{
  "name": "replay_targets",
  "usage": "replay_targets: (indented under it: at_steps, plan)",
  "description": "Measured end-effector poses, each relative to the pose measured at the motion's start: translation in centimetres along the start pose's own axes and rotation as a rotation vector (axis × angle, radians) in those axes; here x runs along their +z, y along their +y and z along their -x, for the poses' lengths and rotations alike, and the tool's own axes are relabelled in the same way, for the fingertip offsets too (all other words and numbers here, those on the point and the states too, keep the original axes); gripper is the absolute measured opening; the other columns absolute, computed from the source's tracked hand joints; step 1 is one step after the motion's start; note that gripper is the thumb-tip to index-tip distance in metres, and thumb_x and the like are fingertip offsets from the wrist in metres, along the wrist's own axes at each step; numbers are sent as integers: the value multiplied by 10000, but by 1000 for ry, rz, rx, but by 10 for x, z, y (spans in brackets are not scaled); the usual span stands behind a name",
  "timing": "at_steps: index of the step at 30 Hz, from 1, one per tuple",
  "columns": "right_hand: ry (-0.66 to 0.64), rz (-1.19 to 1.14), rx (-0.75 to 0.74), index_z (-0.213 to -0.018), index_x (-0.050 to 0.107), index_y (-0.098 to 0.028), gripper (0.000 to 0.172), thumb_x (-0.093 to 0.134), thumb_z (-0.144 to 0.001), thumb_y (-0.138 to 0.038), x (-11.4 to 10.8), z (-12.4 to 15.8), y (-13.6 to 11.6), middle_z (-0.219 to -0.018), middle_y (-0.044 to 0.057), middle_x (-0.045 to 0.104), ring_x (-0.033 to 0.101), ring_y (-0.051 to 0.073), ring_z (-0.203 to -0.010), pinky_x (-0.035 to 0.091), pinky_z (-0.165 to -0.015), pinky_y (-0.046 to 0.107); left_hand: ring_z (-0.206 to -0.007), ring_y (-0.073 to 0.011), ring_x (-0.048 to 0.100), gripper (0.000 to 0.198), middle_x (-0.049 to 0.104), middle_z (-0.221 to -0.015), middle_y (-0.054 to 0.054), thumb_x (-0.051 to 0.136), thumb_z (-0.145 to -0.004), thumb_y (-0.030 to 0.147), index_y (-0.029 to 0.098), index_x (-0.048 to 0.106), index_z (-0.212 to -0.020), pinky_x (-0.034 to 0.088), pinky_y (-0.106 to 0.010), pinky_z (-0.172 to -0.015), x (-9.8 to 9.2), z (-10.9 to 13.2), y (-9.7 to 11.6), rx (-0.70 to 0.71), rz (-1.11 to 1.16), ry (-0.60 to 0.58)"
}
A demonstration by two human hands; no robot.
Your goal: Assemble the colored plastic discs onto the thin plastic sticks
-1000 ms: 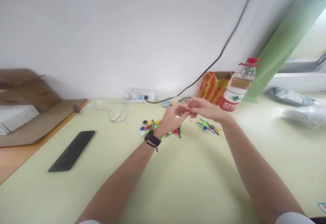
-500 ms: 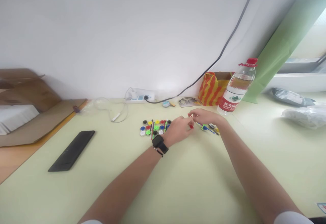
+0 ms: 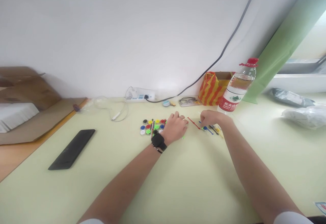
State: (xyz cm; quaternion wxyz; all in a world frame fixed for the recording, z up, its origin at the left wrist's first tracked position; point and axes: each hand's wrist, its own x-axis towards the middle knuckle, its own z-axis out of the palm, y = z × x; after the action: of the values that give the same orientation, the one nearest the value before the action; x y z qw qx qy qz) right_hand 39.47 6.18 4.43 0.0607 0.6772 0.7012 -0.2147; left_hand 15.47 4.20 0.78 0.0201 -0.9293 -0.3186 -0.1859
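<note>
A thin red plastic stick [image 3: 194,123] lies mid-frame on the pale green desk [image 3: 178,183], between the loosely curled left hand [image 3: 177,125] and the right hand [image 3: 210,118], fingertips down (whether either grips anything, I cannot tell). Likely light, bendy, slippery: pinch it mid-length.

A single camera rides on the person's head, looking forward and a little down across the pale table [image 3: 178,190] toward the white wall [image 3: 127,30] at 12 o'clock — both forearms come in from the bottom edge, at 5 and 7 o'clock. The left hand [image 3: 175,127] and right hand [image 3: 210,118] sit near the centre at arm's length, small in frame. The wide lens bends the edges — the water bottle [image 3: 236,88] at 2 o'clock leans.
</note>
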Motion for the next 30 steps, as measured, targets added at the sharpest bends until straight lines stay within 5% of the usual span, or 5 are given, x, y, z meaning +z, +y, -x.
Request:
replay_targets:
  at_steps: [5,14,20,26,30]
  plan:
    - [21,27,2,-609,600,-187,159,751,-628,-141,1,1,1,-735,75,689,636,225,-659,390,-557,311,-1067,-351,509,120,676,-1088,-154,594,-931,236,197,691,-990,382,-456,-874,-11,-1,-3,-27,46,24]
    - [170,-47,-71,-824,574,-213,50,611,-828,-245,-20,16,3,-969,70,699,629,221,-840,403,-647,306,-660,-213,485,186,583,-715,-13,467,-977,226,233,568,-821,286,-335,-640,-44,-11,-15,-197,347,116]
    - [176,-23,14,-692,540,-202,135,662,-733,-160,-20,16,15,-859,101,667,618,250,-786,363,-600,325,-706,-202,562,188,691,-756,-12,556,-912,249,222,628,-741,301,-337,-642,-46,-10,-20,-175,385,79]
    - [152,-197,-49,-791,551,-207,80,619,-833,-205,-32,27,12,-898,71,714,666,205,-758,444,-628,298,-732,-214,632,156,742,-769,-13,654,-851,262,222,682,-702,362,-335,-664,-55,-12,-23,-173,440,32]
    - [218,-381,-132,-853,536,-214,96,601,-902,-264,-34,36,-6,-810,40,688,629,168,-678,452,-597,279,-769,-208,643,34,764,-897,-13,690,-835,246,235,718,-852,420,-323,-692,-67,-20,-28,-145,510,67]
